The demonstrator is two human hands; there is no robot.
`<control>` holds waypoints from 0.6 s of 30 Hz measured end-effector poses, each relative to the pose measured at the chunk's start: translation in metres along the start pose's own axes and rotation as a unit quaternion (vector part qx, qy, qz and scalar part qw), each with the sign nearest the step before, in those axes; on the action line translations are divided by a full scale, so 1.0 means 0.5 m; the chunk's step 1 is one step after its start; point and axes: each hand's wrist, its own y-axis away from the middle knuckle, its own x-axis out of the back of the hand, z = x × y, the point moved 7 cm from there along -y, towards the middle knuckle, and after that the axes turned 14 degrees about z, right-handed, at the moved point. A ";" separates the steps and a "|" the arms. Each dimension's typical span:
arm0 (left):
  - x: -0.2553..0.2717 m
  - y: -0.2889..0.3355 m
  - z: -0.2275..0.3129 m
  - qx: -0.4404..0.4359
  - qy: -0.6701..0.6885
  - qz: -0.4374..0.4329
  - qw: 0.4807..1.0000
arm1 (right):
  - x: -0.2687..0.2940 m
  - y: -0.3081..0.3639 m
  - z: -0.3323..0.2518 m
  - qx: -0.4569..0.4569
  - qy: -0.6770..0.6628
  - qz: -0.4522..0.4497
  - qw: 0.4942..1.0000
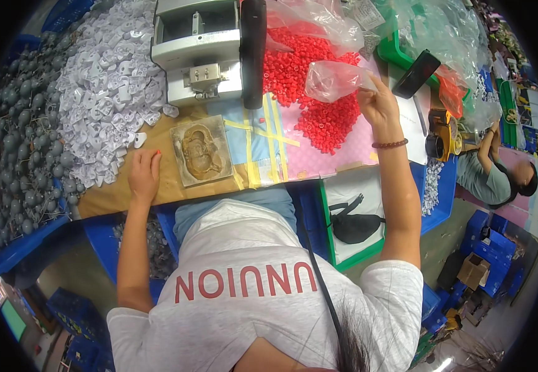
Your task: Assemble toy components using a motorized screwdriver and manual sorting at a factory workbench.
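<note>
- Brown cardboard-covered table, heaped with small red plastic caps.
- Right hand pinching thin clear plastic bag.
- Left hand flat at near edge, fingers loosely together, holding nothing.

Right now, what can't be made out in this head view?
- Bag contents: the crumpled plastic held by the right hand is too cloudy to show whether anything is inside.
- Left hand: flat on the table; anything under the palm is hidden.
- Machine: its top is cut off by the upper edge.
- Grey parts at far left: bent and blurred by the fisheye rim.
- Lower table: hidden by the person's shirt.
</note>
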 end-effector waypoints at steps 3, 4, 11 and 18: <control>0.004 -0.013 -0.001 -0.013 0.015 -0.007 1.000 | -0.015 0.011 -0.018 -0.053 -0.073 -0.049 0.995; 0.003 -0.017 0.000 -0.014 0.023 -0.014 1.000 | -0.009 0.013 -0.017 -0.049 -0.076 -0.058 0.994; 0.013 -0.003 -0.023 0.037 0.036 0.015 0.999 | 0.076 0.078 -0.026 0.029 -0.088 -0.053 0.994; 0.050 0.033 -0.012 -0.014 -0.050 0.055 0.997 | 0.355 0.052 -0.351 0.221 -0.196 -0.108 0.949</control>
